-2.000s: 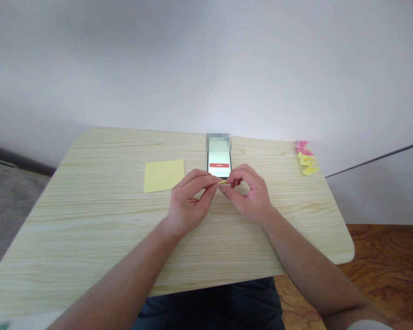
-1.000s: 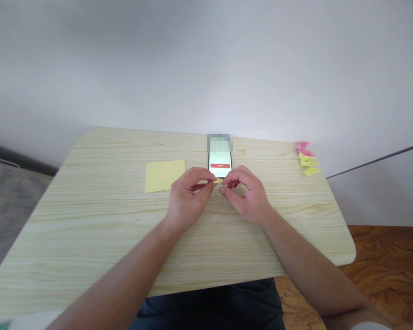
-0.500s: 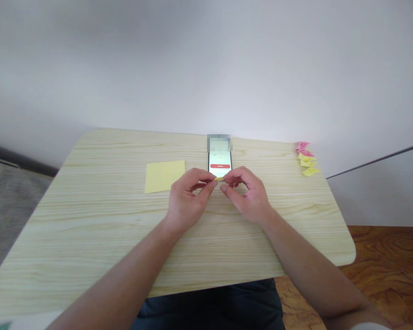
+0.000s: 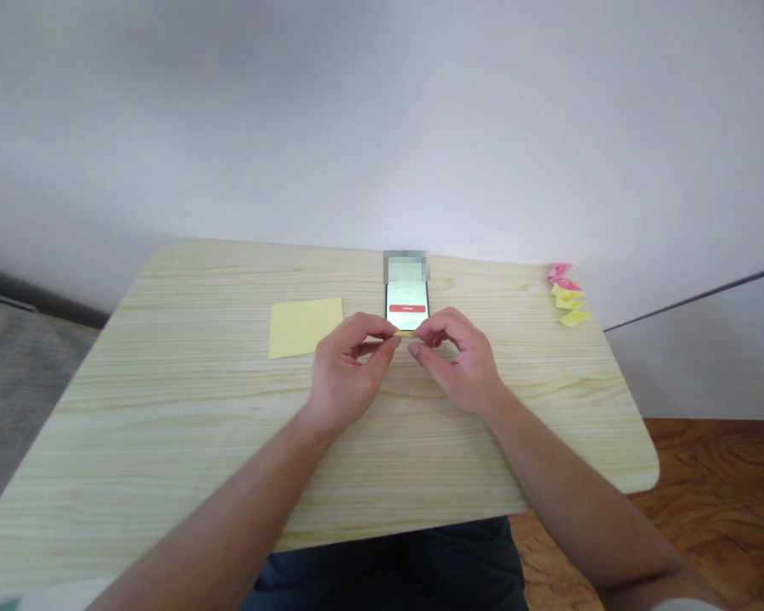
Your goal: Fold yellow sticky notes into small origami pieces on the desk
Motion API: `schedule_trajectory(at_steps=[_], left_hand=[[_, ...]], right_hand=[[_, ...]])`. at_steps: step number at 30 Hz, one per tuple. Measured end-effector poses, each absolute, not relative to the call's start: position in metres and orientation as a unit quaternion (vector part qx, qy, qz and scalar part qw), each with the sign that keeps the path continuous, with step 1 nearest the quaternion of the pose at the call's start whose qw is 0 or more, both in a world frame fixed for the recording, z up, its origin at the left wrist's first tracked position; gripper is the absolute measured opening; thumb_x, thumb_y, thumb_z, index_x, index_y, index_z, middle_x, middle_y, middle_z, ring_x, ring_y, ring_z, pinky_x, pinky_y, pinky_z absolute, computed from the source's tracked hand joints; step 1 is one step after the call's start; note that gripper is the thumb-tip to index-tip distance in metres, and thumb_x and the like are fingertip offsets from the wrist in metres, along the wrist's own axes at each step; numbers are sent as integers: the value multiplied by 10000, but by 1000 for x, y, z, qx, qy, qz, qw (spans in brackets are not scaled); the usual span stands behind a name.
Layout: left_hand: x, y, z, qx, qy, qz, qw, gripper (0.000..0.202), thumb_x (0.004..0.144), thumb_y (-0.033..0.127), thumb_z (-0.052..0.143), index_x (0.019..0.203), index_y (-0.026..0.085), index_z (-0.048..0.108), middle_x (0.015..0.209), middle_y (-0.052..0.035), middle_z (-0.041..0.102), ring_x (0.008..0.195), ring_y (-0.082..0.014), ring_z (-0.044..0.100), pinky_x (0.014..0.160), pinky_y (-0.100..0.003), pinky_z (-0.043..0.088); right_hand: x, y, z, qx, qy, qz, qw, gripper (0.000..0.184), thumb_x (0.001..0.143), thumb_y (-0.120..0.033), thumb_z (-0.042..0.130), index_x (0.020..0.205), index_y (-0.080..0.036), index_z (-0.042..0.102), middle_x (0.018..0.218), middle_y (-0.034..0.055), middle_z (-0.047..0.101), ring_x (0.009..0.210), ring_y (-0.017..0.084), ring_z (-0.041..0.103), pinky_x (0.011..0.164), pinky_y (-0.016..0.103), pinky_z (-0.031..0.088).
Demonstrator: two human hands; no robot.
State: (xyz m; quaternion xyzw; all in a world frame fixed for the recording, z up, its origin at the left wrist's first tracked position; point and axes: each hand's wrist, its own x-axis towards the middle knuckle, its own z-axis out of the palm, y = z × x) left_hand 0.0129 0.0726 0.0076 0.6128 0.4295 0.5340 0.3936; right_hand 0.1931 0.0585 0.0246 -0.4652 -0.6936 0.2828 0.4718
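Observation:
Between my fingertips is a small folded piece of yellow paper (image 4: 405, 333), seen nearly edge-on. My left hand (image 4: 350, 365) pinches its left end with thumb and forefinger. At the right end, the fingertips of my right hand (image 4: 462, 361) close on it, the thumb a little lower. Just beyond the paper lies a phone (image 4: 407, 297) with a lit screen and a red bar; its top part is pixelated. A flat yellow paper sheet (image 4: 302, 327) rests on the table, left of and partly behind my left hand.
Folded paper pieces stand in a row at the table's right back edge: pink ones (image 4: 561, 276) behind yellow ones (image 4: 570, 304). The light wood-grain table (image 4: 197, 407) meets a pale wall (image 4: 356, 127). Its rounded front right corner overhangs a brown wooden floor (image 4: 726, 484).
The folded yellow paper has tilted slightly and now looks level and thinner. Both hands stay almost in place, with only small finger shifts.

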Motion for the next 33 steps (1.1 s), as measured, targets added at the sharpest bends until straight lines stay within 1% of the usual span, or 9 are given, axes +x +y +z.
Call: schedule_trajectory(at_steps=[3, 8, 14, 18, 22, 26, 30, 31, 33], left_hand=[[13, 71, 11, 621, 428, 530, 389, 58, 857, 186, 715, 912, 201, 707, 904, -24, 688, 864, -148, 663, 739, -255, 606], [13, 70, 13, 624, 424, 532, 385, 50, 862, 192, 697, 908, 204, 717, 933, -34, 687, 895, -162, 664, 750, -276, 611], [12, 70, 11, 600, 397, 538, 439, 114, 858, 162, 698, 963, 204, 716, 966, -48, 693, 945, -182, 674, 799, -308, 602], [13, 71, 13, 584, 386, 553, 451, 92, 845, 187, 718, 936, 203, 711, 970, -53, 672, 955, -186, 659, 805, -315, 608], [13, 72, 13, 589, 366, 550, 466, 84, 841, 194, 730, 919, 205, 702, 962, -48, 653, 949, -182, 647, 867, -343, 597], [11, 72, 14, 606, 368, 533, 461, 175, 832, 234, 759, 993, 217, 694, 947, -48, 668, 898, -181, 636, 881, -360, 559], [10, 73, 14, 618, 381, 518, 452, 360, 860, 259, 742, 1210, 258, 658, 976, -44, 683, 858, -170, 632, 864, -352, 537], [10, 73, 13, 619, 382, 516, 452, 367, 871, 266, 731, 1230, 264, 653, 996, -47, 688, 865, -172, 635, 868, -354, 535], [10, 73, 11, 625, 384, 510, 450, 288, 884, 285, 717, 1168, 255, 683, 1021, -56, 699, 888, -182, 639, 870, -355, 532]], right_hand=[[193, 59, 25, -465, -691, 290, 471, 75, 881, -188, 694, 924, -235, 654, 875, 1, 622, 785, 149, 588, 725, 329, 488], [193, 59, 25, -464, -690, 303, 465, 84, 870, -205, 712, 921, -232, 650, 882, 2, 623, 784, 148, 589, 726, 326, 494], [194, 59, 25, -443, -712, 296, 457, 156, 871, -211, 716, 1017, -255, 683, 884, 12, 625, 791, 162, 593, 730, 342, 513], [194, 60, 25, -432, -714, 302, 460, 154, 899, -290, 717, 1052, -270, 708, 893, 19, 661, 787, 164, 606, 721, 342, 529], [194, 59, 26, -424, -708, 307, 474, 92, 949, -307, 663, 1014, -271, 718, 980, 32, 715, 902, 185, 653, 793, 363, 548], [194, 59, 28, -429, -704, 306, 477, 97, 961, -275, 643, 1032, -272, 709, 1070, 41, 716, 1002, 200, 654, 875, 391, 540], [195, 58, 28, -434, -705, 306, 471, 50, 954, -277, 646, 957, -246, 685, 1022, 39, 703, 958, 192, 647, 865, 380, 532], [195, 58, 27, -435, -705, 311, 467, 54, 953, -283, 646, 936, -242, 677, 999, 36, 700, 940, 190, 646, 858, 377, 531], [195, 57, 25, -443, -695, 328, 463, 64, 948, -298, 653, 928, -237, 664, 946, 28, 693, 893, 182, 643, 829, 365, 533]])
